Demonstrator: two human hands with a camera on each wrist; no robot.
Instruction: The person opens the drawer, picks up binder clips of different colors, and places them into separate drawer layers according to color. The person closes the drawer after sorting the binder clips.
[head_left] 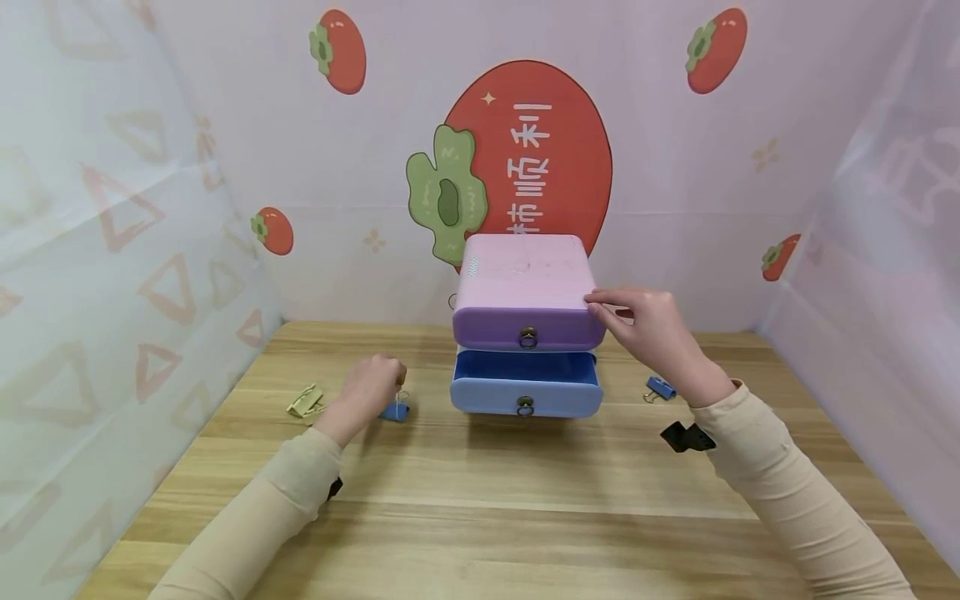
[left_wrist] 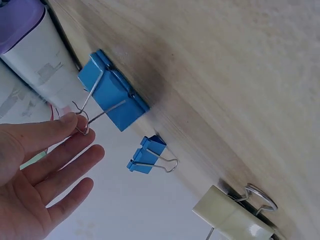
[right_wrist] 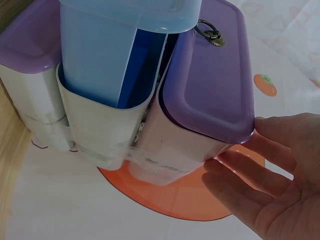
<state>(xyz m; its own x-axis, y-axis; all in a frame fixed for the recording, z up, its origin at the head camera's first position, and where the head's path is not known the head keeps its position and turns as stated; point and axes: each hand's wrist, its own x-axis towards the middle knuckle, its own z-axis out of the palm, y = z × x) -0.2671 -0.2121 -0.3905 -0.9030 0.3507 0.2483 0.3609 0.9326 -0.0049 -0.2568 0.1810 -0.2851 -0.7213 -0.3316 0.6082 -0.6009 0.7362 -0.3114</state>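
My left hand (head_left: 369,387) pinches a blue binder clip (left_wrist: 114,92) by its wire handles between thumb and forefinger, close over the table; the other fingers are spread. A second blue binder clip (left_wrist: 147,154) and a pale yellow binder clip (left_wrist: 232,215) lie beyond it. In the head view the left hand hides that second blue clip. My right hand (head_left: 652,325) rests its fingertips at the upper right corner of the drawer unit (head_left: 528,271). Its purple top drawer (head_left: 487,327) is pushed in, while the light blue drawer (head_left: 480,396) below stands pulled out.
A further blue binder clip (head_left: 661,386) lies right of the drawer unit. A lower purple drawer (right_wrist: 35,40) shows in the right wrist view. Printed cloth walls (head_left: 660,167) enclose the wooden table (head_left: 465,533) at the back and both sides.
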